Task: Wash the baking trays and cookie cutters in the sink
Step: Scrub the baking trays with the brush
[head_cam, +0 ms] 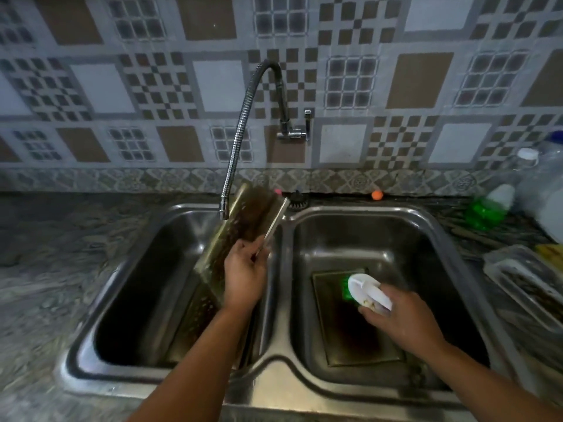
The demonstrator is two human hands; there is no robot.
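My left hand (245,277) grips the right edge of a dark, wet baking tray (243,217), tilted up on its side in the left basin under the faucet spout (224,210). A second baking tray (344,330) lies flat on the bottom of the right basin. Above it my right hand (402,319) holds a white-handled scrub brush (367,290) with green bristles, pressed against that flat tray. No cookie cutters can be made out.
The double steel sink (274,373) is set in a speckled stone counter. A green dish soap bottle (487,210) and clear bottles stand at the back right. A metal tray (527,281) rests on the counter at right. The faucet valve (294,132) is on the tiled wall.
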